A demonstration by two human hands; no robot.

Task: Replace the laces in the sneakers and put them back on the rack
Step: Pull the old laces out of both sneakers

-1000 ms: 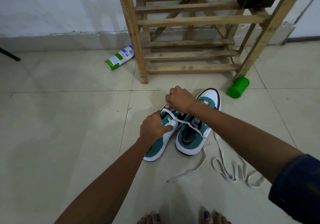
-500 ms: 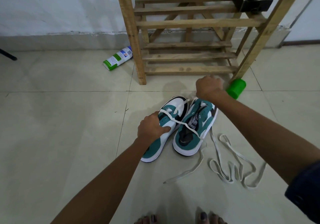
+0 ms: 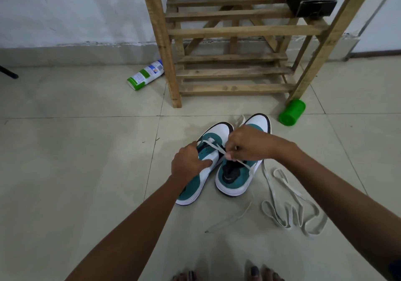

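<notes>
**Both hands at the left sneaker, lace pinched over the eyelets**

The right hand point(image 3: 249, 143) hovers over the gap between the two shoes, its fingers curled and its fingertips pinching a white lace point(image 3: 213, 147). That lace runs from the pinch up to the front eyelets of the left sneaker point(image 3: 206, 165) and also trails back across the right sneaker point(image 3: 236, 176) to the floor behind it. The left hand point(image 3: 188, 163) rests on the side of the left sneaker, fingers bent over the upper and thumb stretched along the white side panel, holding the shoe; how firmly it grips is hard to judge from this angle.

The two teal-and-white sneakers stand side by side, touching, toes pointing toward the wooden rack point(image 3: 234, 72), just in front of its lowest shelf. A second loose lace point(image 3: 290, 213) lies in loops on the tiled floor point(image 3: 76, 172), to the right of the right sneaker and farther from the rack.

A green cup point(image 3: 291, 112) lies on its side against the rack's front right leg. A white and green bottle point(image 3: 145, 75) lies on the floor just left of the rack's front left leg. A black box point(image 3: 311, 1) sits on an upper shelf of the rack, at its right end. Bare toes point(image 3: 253, 273) show at the bottom edge, well back from the rack.
</notes>
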